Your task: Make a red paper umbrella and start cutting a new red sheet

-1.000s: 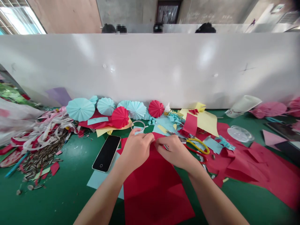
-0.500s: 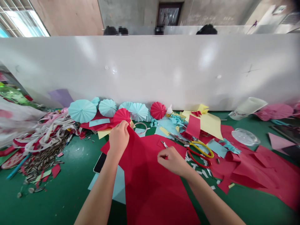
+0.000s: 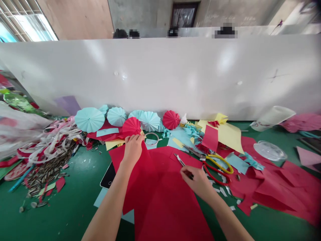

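Note:
A large sheet of red paper [image 3: 160, 187] lies in front of me on the green table. My left hand [image 3: 134, 145] pinches its upper left part, fingers closed on the paper. Closed around small scissors, my right hand [image 3: 194, 175] rests over the right side of the sheet; the metal blades [image 3: 179, 159] point up and left from the fingers. Beyond the sheet stand pleated paper rosettes, a blue one [image 3: 89, 119] and a red one [image 3: 171, 119] among them. A phone [image 3: 108, 176] lies partly under the red paper at left.
Larger scissors with yellow and red handles [image 3: 220, 164] lie right of my right hand. Ribbons [image 3: 54, 144] and seed-like bits are heaped at left. A plastic cup [image 3: 272, 118] lies near the white partition [image 3: 160, 77]. Heads show behind it.
My left hand has moved slightly right and down, and the paper under it lies flatter. My right hand has shifted right and down, showing more of the small scissors' blades.

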The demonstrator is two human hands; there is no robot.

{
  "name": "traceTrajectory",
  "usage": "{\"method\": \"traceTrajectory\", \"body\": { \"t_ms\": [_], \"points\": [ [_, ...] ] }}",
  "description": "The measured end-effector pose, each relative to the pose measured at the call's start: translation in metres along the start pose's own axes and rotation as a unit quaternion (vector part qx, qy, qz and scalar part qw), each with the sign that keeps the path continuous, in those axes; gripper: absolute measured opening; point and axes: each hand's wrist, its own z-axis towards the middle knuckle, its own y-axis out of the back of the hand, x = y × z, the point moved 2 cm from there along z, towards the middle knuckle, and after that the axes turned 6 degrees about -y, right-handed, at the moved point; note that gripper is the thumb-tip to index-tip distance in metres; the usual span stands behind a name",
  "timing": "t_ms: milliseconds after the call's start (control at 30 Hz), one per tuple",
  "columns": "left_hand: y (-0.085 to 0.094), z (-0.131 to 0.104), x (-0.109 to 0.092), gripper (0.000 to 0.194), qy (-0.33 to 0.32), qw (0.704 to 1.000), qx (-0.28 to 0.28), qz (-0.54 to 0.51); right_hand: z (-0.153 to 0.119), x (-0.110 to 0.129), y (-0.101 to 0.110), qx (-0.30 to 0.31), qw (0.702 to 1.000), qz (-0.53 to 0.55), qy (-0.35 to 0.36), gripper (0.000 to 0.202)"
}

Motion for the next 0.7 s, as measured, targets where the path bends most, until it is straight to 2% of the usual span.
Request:
{"method": "traceTrajectory", "body": {
  "t_ms": [100, 133, 167, 200, 233, 300, 367, 500, 700],
  "points": [
    [0.005, -0.001, -0.02, 0.032, -0.007, 1.0, -0.022, 0.001, 0.003, -0.016, 0.001, -0.111, 0.991, -0.068, -0.014, 0.022],
    [0.009, -0.002, -0.027, 0.035, -0.011, 1.0, -0.024, 0.0, 0.003, -0.021, 0.0, -0.13, 0.988, -0.086, -0.012, 0.025],
    [0.012, -0.004, -0.035, 0.037, -0.022, 1.0, -0.002, -0.006, 0.003, -0.026, -0.002, -0.14, 0.985, -0.103, -0.008, 0.026],
    [0.015, -0.007, -0.041, 0.038, -0.029, 0.998, 0.044, -0.017, 0.003, -0.03, -0.004, -0.142, 0.983, -0.117, -0.001, 0.025],
    [0.016, -0.011, -0.048, 0.039, -0.034, 0.992, 0.116, -0.036, 0.003, -0.033, -0.006, -0.138, 0.982, -0.129, 0.008, 0.023],
    [0.014, -0.021, -0.059, 0.047, -0.019, 0.948, 0.309, -0.076, 0.002, -0.036, -0.009, -0.128, 0.98, -0.152, 0.027, 0.02],
    [0.012, -0.028, -0.067, 0.053, -0.005, 0.925, 0.372, -0.078, 0.002, -0.037, -0.01, -0.121, 0.977, -0.172, 0.045, 0.022],
    [0.002, -0.036, -0.08, 0.069, 0.009, 0.914, 0.399, -0.069, 0.001, -0.038, -0.014, -0.119, 0.969, -0.203, 0.082, 0.027],
    [-0.015, -0.04, -0.086, 0.086, -0.004, 0.921, 0.382, -0.081, -0.002, -0.035, -0.023, -0.161, 0.959, -0.209, 0.104, 0.038]
  ]
}}
